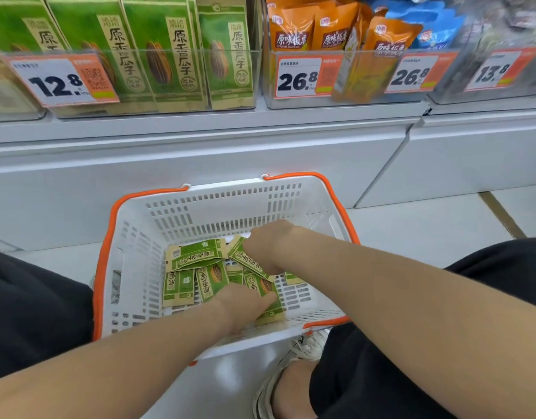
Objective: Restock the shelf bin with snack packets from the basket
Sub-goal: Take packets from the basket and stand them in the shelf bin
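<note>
A white slotted plastic basket with an orange rim sits on the pale floor right below the shelf, and both of the person's bare arms reach down into it. I count at least six flat green snack packets loose on its bottom, some overlapping. The right hand has its grip closed on one tilted packet near the far wall, fingers curled under it. The left hand keeps a flat, loose grip, fingertips resting on another packet nearer the front. Up on the shelf, the clear plastic shelf bin holds four upright green packets. Four orange-edged price tags hang along the bins.
</note>
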The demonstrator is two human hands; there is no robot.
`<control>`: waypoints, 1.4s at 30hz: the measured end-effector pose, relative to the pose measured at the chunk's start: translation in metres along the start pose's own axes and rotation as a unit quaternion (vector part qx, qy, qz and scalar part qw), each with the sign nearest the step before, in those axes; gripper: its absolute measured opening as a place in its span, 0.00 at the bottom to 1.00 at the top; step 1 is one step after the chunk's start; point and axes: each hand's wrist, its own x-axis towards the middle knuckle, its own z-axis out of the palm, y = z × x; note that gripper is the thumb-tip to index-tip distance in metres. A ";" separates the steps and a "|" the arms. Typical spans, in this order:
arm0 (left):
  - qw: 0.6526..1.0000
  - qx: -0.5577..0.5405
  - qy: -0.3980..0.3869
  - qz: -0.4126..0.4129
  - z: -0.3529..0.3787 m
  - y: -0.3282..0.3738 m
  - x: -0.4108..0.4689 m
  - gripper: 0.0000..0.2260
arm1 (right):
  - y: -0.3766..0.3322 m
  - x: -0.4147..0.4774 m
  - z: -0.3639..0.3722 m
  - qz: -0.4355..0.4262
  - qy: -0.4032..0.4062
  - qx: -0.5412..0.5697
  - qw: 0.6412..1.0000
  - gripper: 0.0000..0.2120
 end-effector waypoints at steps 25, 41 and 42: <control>0.668 -0.565 0.453 -0.172 -0.103 -0.093 -0.050 0.14 | 0.078 -0.021 -0.061 0.037 0.136 0.558 0.817 0.42; 0.545 -0.456 0.682 -0.174 -0.228 -0.119 -0.116 0.13 | 0.084 -0.056 -0.158 0.104 0.491 0.538 0.677 0.10; 0.556 -0.435 0.687 -0.171 -0.234 -0.123 -0.121 0.14 | 0.088 -0.062 -0.164 0.102 0.514 0.520 0.674 0.10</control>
